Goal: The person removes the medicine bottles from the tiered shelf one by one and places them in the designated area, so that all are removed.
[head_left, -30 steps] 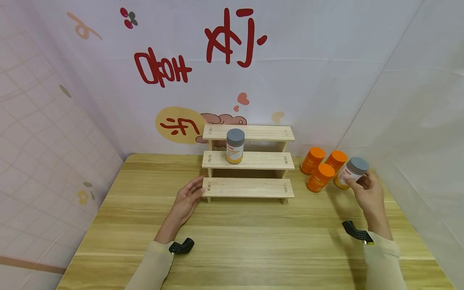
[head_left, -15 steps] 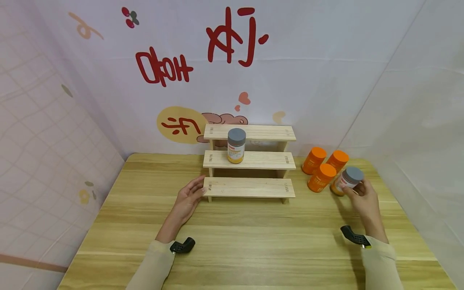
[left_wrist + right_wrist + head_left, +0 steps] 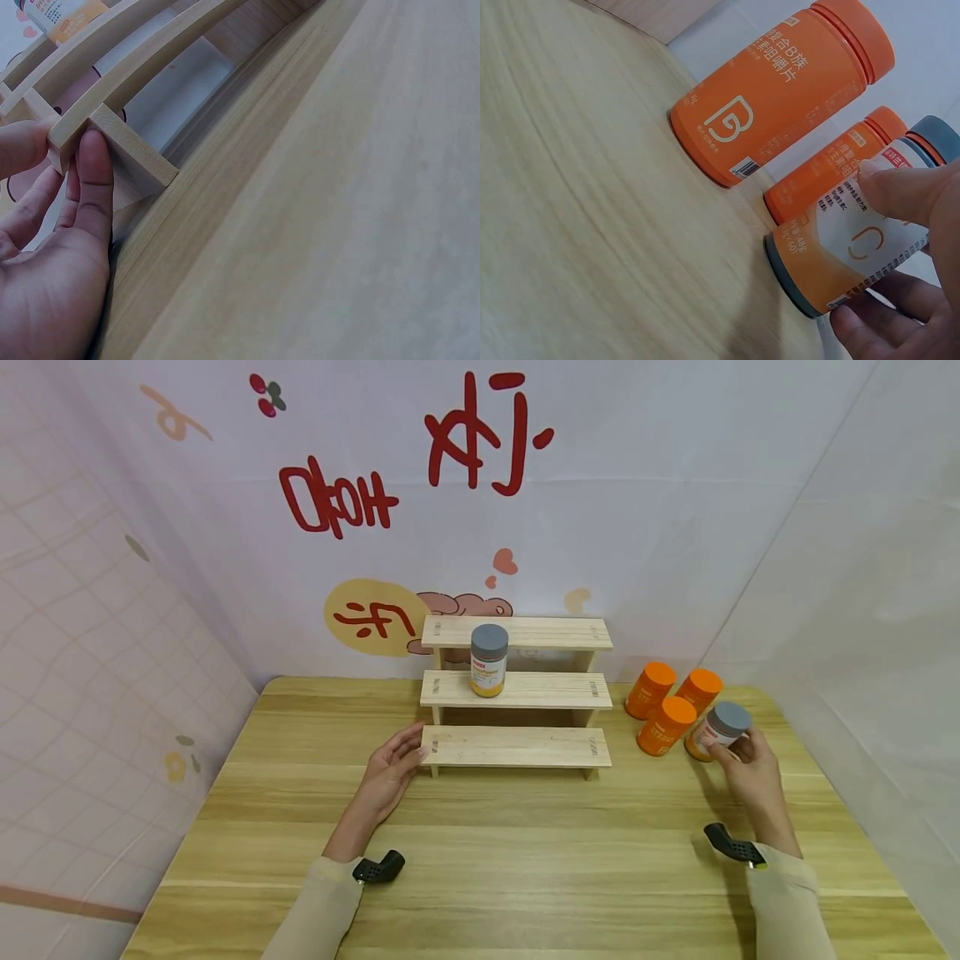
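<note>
My right hand grips a supplement bottle with a grey lid, its thumb on the white and orange label. In the right wrist view that bottle is close to the tabletop; whether its base touches cannot be told. Beside it stand several orange bottles. My left hand pinches the left end of the bottom step of a three-tier wooden shelf, thumb above and fingers below, as the left wrist view shows. Another grey-lidded bottle stands upright on the middle step, left of centre.
The wood-grain table carries the shelf near its back edge. Behind it hangs a white printed cloth with red lettering. Pale cloth sides border the table at left and right.
My right hand has moved slightly left and toward me with the grey-lidded bottle, mostly in the first half second. The left hand, shelf and orange bottles have stayed put.
</note>
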Available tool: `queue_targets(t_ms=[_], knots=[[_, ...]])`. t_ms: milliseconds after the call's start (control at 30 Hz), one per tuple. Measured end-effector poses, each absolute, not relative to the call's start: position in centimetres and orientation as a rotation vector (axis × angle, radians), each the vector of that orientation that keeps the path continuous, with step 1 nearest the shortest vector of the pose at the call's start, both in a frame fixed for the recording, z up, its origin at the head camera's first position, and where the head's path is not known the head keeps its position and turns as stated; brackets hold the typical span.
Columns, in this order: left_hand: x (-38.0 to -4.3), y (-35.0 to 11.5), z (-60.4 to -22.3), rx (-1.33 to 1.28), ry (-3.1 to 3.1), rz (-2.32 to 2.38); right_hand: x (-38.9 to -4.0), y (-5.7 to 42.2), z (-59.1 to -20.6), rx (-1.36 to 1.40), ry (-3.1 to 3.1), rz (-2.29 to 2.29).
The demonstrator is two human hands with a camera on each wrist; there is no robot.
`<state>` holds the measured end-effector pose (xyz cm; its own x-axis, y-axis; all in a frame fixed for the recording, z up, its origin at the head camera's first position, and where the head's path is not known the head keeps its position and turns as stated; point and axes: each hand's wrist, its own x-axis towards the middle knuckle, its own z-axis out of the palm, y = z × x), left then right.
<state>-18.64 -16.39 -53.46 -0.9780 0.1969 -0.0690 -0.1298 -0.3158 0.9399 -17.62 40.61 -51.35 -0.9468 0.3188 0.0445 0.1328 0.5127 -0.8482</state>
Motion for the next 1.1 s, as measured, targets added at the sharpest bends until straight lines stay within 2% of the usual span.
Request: queue_targets(t_ms=[267,700,1100], knots=[[-18.6,-16.3,-53.5,0.076,1.701,2.391,-17.0,40.7,-50.0,-0.373,-2.593,1.379],[-18.6,-16.3,-53.3,0.046,1.703,2.399,-16.2,39.3,-45.4,-0.370,-2.520,1.385],[-18.6,-16.3,-53.2,0.039,1.706,2.401,-15.7,36.1,-41.3,-0.219,-2.523,1.332]])
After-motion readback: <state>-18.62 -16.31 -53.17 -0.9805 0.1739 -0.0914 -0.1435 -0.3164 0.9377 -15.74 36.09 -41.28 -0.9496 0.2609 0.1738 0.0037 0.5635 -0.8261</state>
